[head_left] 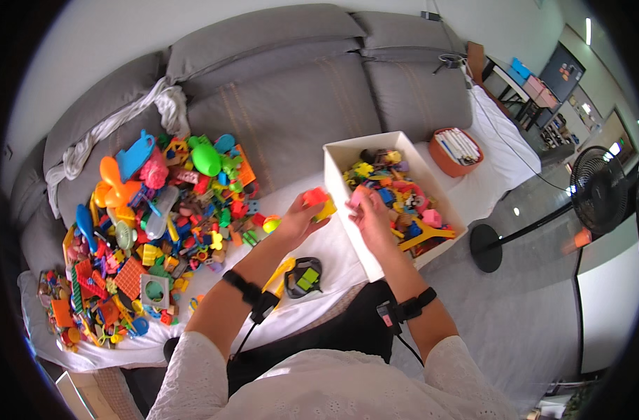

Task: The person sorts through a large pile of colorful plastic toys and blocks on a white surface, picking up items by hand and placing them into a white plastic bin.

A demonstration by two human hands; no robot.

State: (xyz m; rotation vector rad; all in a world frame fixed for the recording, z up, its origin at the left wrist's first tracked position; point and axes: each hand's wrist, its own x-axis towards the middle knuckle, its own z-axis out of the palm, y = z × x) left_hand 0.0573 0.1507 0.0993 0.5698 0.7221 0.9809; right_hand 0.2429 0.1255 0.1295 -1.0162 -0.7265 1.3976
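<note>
My left hand (302,222) is closed on a red toy piece (315,197), with a yellow toy piece (327,209) at its fingers too. Beside it, at the left wall of a white box (336,185), my right hand (372,218) pinches a pink toy piece (361,194). The exact shapes of these pieces are partly hidden by my fingers. Inside the box lie many small colourful toys, with a yellow Y-shaped toy (426,234) at the near end. A large heap of mixed plastic toys (130,276) spreads over the sofa to my left.
A grey sofa (277,105) with a white cover (291,183) bears everything. A black strap-like device with a green panel (307,275) lies near its front edge. An orange-brown bin of white items (457,150) stands right of the box. A black fan (599,189) stands on the floor.
</note>
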